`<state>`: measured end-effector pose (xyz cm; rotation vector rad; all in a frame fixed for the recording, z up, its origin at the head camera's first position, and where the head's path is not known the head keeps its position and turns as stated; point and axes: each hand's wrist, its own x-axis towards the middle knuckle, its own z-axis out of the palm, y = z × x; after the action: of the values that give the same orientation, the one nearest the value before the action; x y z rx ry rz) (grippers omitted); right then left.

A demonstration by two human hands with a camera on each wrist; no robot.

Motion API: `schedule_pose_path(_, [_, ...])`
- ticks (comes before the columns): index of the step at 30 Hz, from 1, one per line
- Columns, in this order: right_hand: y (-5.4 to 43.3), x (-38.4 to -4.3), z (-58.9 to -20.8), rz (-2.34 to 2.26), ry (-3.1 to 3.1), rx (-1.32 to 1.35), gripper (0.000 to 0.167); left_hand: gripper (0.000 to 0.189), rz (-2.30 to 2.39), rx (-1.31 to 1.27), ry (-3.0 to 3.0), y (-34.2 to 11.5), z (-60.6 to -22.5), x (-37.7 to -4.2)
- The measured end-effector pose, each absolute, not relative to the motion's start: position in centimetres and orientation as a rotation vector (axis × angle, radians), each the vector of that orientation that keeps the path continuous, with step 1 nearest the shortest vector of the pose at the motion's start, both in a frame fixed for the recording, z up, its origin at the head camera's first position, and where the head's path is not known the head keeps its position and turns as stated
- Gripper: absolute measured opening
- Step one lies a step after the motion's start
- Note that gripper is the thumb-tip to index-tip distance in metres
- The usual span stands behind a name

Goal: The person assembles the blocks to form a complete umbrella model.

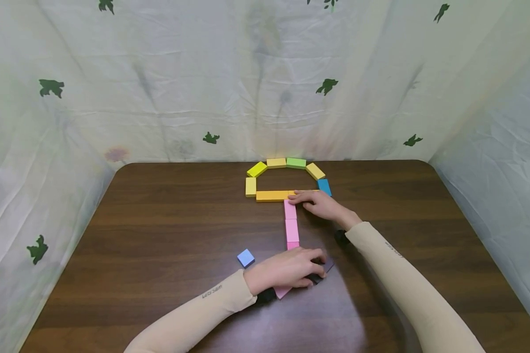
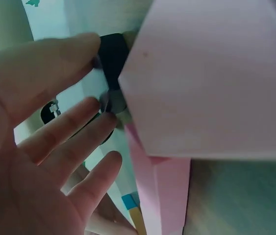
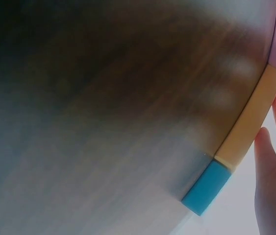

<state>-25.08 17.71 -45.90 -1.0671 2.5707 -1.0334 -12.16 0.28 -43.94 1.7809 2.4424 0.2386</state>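
My left hand (image 1: 289,268) is low over the near end of a pink column, its thumb and fingers about a dark block (image 1: 315,278). In the left wrist view, the thumb tip meets this black block (image 2: 113,58), with fingertips close on its other side. A greyish-purple block (image 1: 329,264) lies just beyond the fingers, and a pink block (image 1: 282,292) shows below the hand. My right hand (image 1: 321,204) rests its extended fingers on the orange row (image 1: 271,196), where it meets the top light pink block (image 1: 290,209). The right wrist view shows fingertips along the orange block (image 3: 250,117).
A loose light blue block (image 1: 246,258) lies left of the column. Yellow, tan, green and blue blocks, such as the green one (image 1: 296,163), form an arch above the orange row. The brown table (image 1: 168,220) ends at a patterned curtain (image 1: 181,88).
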Motion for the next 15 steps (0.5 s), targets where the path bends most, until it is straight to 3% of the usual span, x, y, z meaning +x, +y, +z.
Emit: schedule_pose_path(15, [17.73, -25.27, -46.18, -1.038, 2.562, -1.038, 0.037, 0.051, 0.123, 1.709, 2.529, 1.23, -44.22, -12.26])
